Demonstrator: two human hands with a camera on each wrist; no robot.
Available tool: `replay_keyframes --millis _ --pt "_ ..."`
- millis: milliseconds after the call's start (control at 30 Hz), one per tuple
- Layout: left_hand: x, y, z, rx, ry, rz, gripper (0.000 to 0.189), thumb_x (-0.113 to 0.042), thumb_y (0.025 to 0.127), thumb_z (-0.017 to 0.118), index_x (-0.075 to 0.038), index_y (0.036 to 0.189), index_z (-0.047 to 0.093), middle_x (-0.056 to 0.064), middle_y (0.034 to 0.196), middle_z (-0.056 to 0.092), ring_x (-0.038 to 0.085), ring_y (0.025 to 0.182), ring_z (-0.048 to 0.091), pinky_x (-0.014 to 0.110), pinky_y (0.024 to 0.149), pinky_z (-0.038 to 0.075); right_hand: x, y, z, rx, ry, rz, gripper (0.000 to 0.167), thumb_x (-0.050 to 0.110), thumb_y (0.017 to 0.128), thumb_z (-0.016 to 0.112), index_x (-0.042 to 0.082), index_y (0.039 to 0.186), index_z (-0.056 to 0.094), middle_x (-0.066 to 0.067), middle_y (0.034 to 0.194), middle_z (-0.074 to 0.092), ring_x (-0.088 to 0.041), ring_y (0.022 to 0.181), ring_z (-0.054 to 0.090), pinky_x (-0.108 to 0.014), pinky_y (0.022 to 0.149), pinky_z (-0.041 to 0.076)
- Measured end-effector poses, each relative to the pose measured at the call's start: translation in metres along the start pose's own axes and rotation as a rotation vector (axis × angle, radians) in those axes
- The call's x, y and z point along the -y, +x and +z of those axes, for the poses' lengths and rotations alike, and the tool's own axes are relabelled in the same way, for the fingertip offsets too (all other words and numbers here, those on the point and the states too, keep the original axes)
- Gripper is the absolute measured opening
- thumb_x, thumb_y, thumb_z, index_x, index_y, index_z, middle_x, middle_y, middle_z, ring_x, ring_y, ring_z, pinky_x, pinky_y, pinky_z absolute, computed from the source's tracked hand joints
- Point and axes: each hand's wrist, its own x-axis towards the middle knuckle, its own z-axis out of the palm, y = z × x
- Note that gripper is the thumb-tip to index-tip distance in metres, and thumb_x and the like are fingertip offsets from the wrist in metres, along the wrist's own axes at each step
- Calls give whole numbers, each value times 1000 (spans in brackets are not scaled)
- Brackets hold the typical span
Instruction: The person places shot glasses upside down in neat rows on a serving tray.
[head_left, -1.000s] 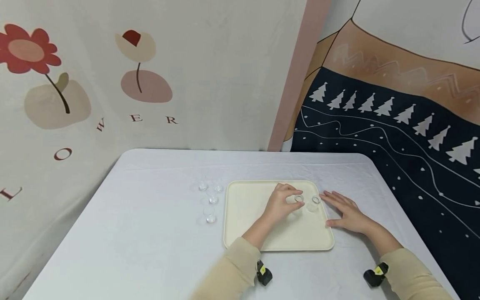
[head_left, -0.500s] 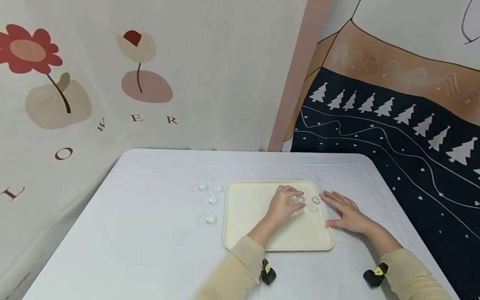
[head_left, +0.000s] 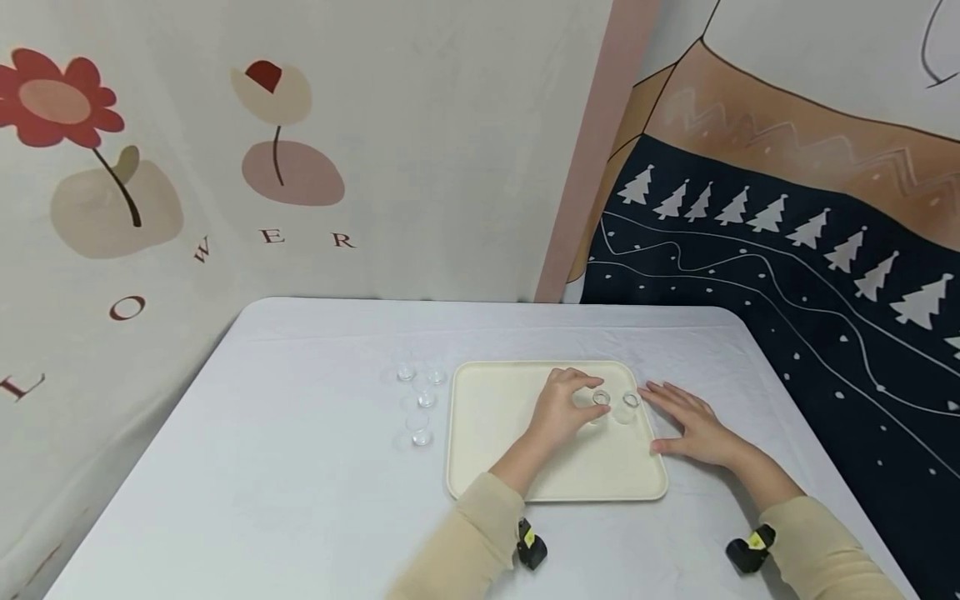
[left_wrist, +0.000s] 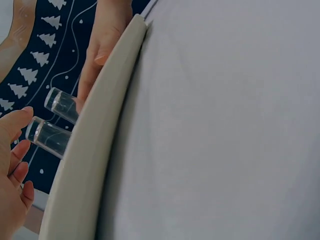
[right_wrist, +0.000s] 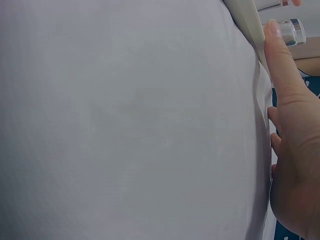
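Two small clear shot glasses stand base up near the tray's right end. My left hand (head_left: 559, 409) is over the tray (head_left: 517, 462), with thumb and index finger spread on either side of the nearer shot glass (head_left: 601, 399); in the left wrist view, those fingertips sit right by the base of this glass (left_wrist: 48, 137). The other shot glass (head_left: 626, 410) stands just right of it. My right hand (head_left: 693, 427) lies flat beside the tray's right edge, fingers extended; in the right wrist view, its thumb (right_wrist: 284, 65) rests against the tray rim.
Several clear shot glasses (head_left: 426, 399) stand rim up on the white tablecloth (head_left: 300, 467), left of the tray. A printed cloth (head_left: 712, 317) hangs behind the table's right side, and a pale flower-patterned cloth (head_left: 420, 167) hangs behind the left.
My left thumb and index finger have drawn back slightly to the left, while the nearer glass, shifted a little right at first, stays in place. My right hand has not moved.
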Motion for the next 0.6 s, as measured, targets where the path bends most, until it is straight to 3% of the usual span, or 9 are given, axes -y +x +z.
replay_keyframes --millis 267,600 --pt "-5 -7 -25 -26 -71 -43 39 -25 78 81 -12 113 71 -4 108 63 12 106 49 24 90 43 2 0 -1 -4 20 -5 87 45 76 76 12 146 38 -24 151 27 -49 137 12 -69 102 4" --pt "-3 -25 -59 -81 -106 -16 40 -19 77 82 -8 114 69 -3 106 64 14 107 49 31 93 42 2 -1 0 -13 20 -22 87 44 74 77 13 146 38 -24 150 28 -49 137 13 -69 102 5"
